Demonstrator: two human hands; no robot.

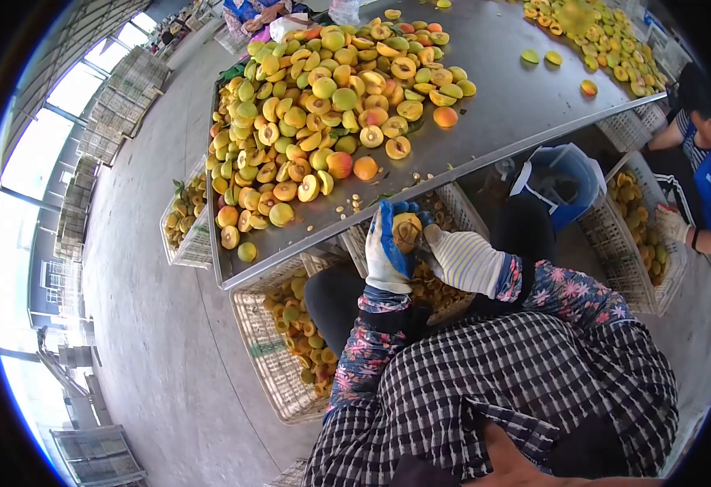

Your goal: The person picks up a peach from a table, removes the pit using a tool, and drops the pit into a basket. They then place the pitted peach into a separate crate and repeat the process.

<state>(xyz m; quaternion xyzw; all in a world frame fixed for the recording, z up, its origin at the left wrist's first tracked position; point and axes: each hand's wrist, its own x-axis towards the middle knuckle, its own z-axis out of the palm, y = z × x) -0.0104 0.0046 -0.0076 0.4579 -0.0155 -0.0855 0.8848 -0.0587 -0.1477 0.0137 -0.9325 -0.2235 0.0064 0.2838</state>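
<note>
My left hand (pixel 389 253), in a white glove with blue coating, is closed around an apricot half (pixel 406 230) with its brownish cut side showing. My right hand (pixel 467 261), in a striped knit glove, is closed with its fingertips against the fruit's right side; whatever it grips is hidden. Both hands are just off the near edge of the metal table (pixel 323 231), above a crate (pixel 462 213) between my knees. On the table lies a big heap of apricots (pixel 315 122), many of them halved, yellow-green to orange.
Below left stands a crate (pixel 267 357) of fruit pieces. A blue bucket (pixel 562 183) stands right of my knees. At the right, a person (pixel 708 162) sits by another filled crate (pixel 627 252). More halves (pixel 599 40) lie at the table's far end.
</note>
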